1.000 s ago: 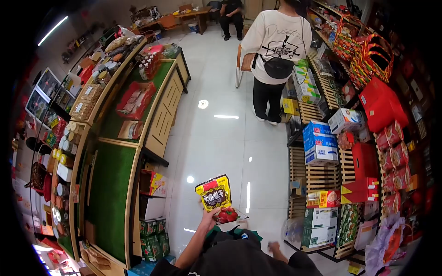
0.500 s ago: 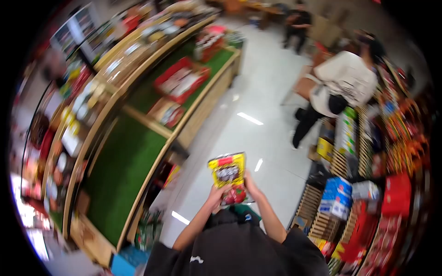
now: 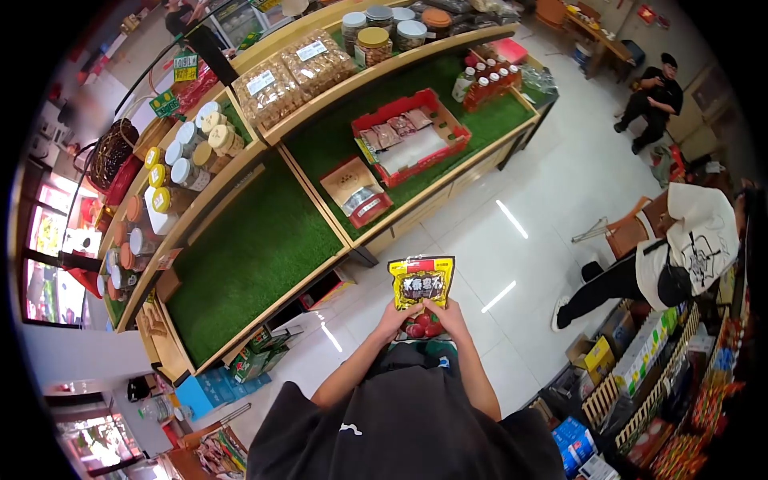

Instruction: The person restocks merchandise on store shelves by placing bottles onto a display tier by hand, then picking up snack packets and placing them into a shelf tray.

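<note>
A yellow snack bag (image 3: 422,282) with a red strip on top and red fruit pictured low down is held upright in front of my body. My left hand (image 3: 393,318) grips its lower left side, and my right hand (image 3: 448,315) grips the lower right. Both thumbs press on the front of the bag; the other fingers are behind it. Left of the bag stands a wooden display shelf (image 3: 352,250) lined with green mat (image 3: 250,248). On the mat are a red cardboard box (image 3: 456,148) with pink packets and a brown-and-red packet (image 3: 357,192).
Jars (image 3: 190,174) and bagged snacks (image 3: 298,76) line the upper shelf. Bottles (image 3: 488,84) stand at its far end. A person in a white top (image 3: 698,232) stands on the right by slatted racks (image 3: 640,408). Another person (image 3: 658,100) sits farther back. White tiled floor (image 3: 472,232) lies between.
My view has swung left, so the shelf fills more of the picture and the racks sit farther right. My right hand has come onto the bag's front with its thumb.
</note>
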`<state>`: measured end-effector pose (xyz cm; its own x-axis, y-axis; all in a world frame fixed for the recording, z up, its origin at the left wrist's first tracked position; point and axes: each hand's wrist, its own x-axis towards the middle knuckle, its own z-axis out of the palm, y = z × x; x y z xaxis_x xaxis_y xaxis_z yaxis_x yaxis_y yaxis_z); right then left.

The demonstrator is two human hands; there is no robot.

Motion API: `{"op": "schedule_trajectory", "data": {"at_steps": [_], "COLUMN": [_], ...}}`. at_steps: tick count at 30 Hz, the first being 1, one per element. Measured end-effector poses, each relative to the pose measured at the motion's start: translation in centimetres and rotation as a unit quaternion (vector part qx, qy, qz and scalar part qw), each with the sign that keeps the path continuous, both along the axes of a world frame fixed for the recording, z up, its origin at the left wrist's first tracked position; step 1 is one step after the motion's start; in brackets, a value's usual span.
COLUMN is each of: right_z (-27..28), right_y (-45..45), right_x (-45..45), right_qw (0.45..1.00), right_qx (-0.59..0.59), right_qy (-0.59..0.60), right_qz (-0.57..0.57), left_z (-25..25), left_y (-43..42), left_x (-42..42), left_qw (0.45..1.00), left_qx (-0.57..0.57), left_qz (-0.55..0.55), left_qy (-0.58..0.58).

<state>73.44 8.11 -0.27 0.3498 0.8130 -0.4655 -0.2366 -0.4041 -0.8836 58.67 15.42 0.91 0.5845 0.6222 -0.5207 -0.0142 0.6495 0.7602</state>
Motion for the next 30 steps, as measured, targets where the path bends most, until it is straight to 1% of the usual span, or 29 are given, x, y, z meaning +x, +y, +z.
{"op": "schedule_trajectory", "data": {"at_steps": [2,4,6,8,9,10,11,12,13,16,18,20,22,24,25,26,28,29,30], "right_z": [-0.7,-0.6,-0.1,-0.1,-0.5,-1.9,-3.3,-3.7,-4.0,-4.1,-5.2,-6.6,-9.2,-9.7,-10.3,-11.1,-12.5,-13.3,-14.0], "right_y": [2.9,6.2,9.4,12.3,13.8,15.2,16.7,18.2,19.5,23.2,25.6,28.5,31.6,35.2,37.3,39.2,43.3,45.8,47.4], "right_x": [2.1,3.6,4.5,4.7,4.7,4.7,4.6,4.5,4.1,3.3,2.6,2.1,1.3,0.4,-0.1,-0.8,-1.6,-1.7,-2.1], "right_qw": [1.000,0.997,0.992,0.988,0.982,0.981,0.973,0.964,0.962,0.961,0.965,0.955,0.950,0.954,0.953,0.958,0.962,0.962,0.963], "right_qx": [-0.014,-0.019,-0.028,0.002,0.005,0.001,0.001,0.001,0.018,0.009,0.010,-0.025,-0.049,0.008,-0.033,-0.039,-0.013,-0.017,-0.021], "right_qy": [-0.012,-0.012,-0.021,-0.018,-0.018,-0.017,-0.036,-0.056,-0.046,-0.017,-0.031,-0.064,-0.117,-0.173,-0.157,-0.167,-0.165,-0.158,-0.145], "right_qz": [0.020,0.078,0.122,0.155,0.187,0.194,0.228,0.261,0.270,0.276,0.261,0.287,0.284,0.246,0.256,0.231,0.216,0.221,0.226], "left_z": [-1.1,-1.7,-1.9,-2.7,-3.6,-4.4,-5.2,-5.1,-5.1,-6.4,-7.2,-7.0,-6.1,-9.6,-10.5,-11.0,-11.2,-11.2,-12.4], "left_y": [1.7,3.5,5.2,6.9,7.9,8.9,9.8,10.9,12.0,15.3,17.7,20.9,24.7,28.3,30.1,32.2,36.0,38.0,39.8], "left_x": [1.5,2.4,3.0,3.0,2.9,2.6,2.4,2.0,1.9,1.3,1.0,0.8,0.6,-1.0,-1.3,-1.9,-2.1,-2.1,-2.7], "left_qw": [1.000,0.996,0.991,0.985,0.983,0.980,0.976,0.976,0.973,0.968,0.969,0.966,0.962,0.978,0.979,0.978,0.980,0.975,0.976], "left_qx": [-0.008,-0.046,-0.042,-0.036,-0.038,-0.032,-0.028,-0.028,-0.025,-0.025,-0.031,-0.031,-0.087,-0.072,-0.053,-0.034,0.005,0.003,0.006], "left_qz": [0.028,0.073,0.119,0.163,0.171,0.189,0.206,0.207,0.219,0.241,0.238,0.248,0.210,0.183,0.190,0.203,0.193,0.221,0.212], "left_qy": [0.011,0.031,0.038,0.053,0.054,0.059,0.062,0.062,0.067,0.069,0.064,0.064,0.150,0.074,0.045,0.019,0.037,0.039,0.039]}}
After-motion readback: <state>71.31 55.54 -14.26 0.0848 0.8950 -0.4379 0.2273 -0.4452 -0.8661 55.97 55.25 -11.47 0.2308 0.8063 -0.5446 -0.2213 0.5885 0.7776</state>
